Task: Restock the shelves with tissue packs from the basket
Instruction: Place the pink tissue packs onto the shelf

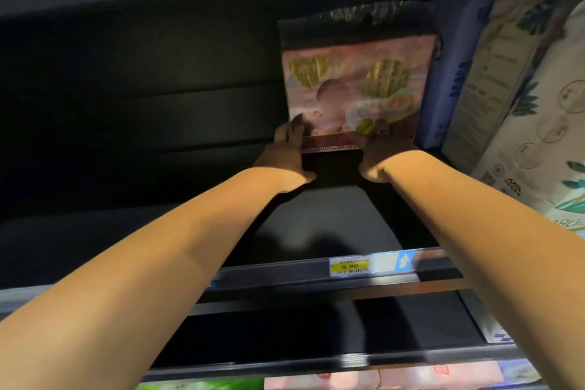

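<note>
We find the left hand [289, 149] and right hand [376, 152] both gripping the bottom edge of the pink plastic-wrapped tissue pack [354, 85] w/ baby photo and gold hearts. Left sits at the lower-left corner, fingers curled onto the front face; right sits nearer the lower-right. Both bare forearms reach fwd, approx. parallel. Pack stands upright deep in the black shelf [332, 225], just beside a blue pack [456, 73]; we cannot tell if its base rests there. A yellow 9.90 price tag [349, 266] sits on the front rail.
</note>
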Available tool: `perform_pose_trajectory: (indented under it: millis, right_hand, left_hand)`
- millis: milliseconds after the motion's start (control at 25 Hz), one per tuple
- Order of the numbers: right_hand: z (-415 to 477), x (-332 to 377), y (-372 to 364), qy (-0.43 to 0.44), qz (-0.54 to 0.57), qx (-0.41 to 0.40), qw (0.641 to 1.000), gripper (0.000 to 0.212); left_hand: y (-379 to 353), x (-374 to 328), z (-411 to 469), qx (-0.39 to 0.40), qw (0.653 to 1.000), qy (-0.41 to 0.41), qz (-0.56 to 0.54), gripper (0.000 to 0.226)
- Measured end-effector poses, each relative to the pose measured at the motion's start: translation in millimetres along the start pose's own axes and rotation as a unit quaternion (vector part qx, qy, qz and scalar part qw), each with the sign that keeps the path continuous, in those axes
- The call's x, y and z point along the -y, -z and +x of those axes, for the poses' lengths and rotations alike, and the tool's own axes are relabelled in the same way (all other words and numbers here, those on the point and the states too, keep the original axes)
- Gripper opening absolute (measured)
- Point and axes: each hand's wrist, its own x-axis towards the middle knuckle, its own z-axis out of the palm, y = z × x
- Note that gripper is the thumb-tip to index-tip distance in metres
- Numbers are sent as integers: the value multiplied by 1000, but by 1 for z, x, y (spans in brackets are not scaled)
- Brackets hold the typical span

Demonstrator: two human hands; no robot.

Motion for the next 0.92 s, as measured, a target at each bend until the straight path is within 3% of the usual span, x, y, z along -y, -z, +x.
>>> perform_pose_trajectory:
  millis: [120,240,400,560,800,920]
  right_hand:
    - [-18,5,-2,19,-41,12,999,78]
    - [-48,13,-1,-13,-36,51,998,81]
    - [-122,24,7,8,3,-61,998,80]
    - [-187,39,-8,-4,40,-142,989,76]
    - [-274,79,-57,-47,19,-166,985,87]
    - [-322,106,-97,-89,15,-176,980,85]
  left_hand:
    - [9,2,-22,12,999,0,47,100]
    - [19,-3,-58,19,992,-42,119,96]
    - [41,-6,-108,3,988,-45,151,84]
    - [53,-9,-158,-68,992,-78,72,87]
    - [15,11,-236,-157,957,-238,46,78]
    - [-5,17,-270,-100,943,-315,46,77]
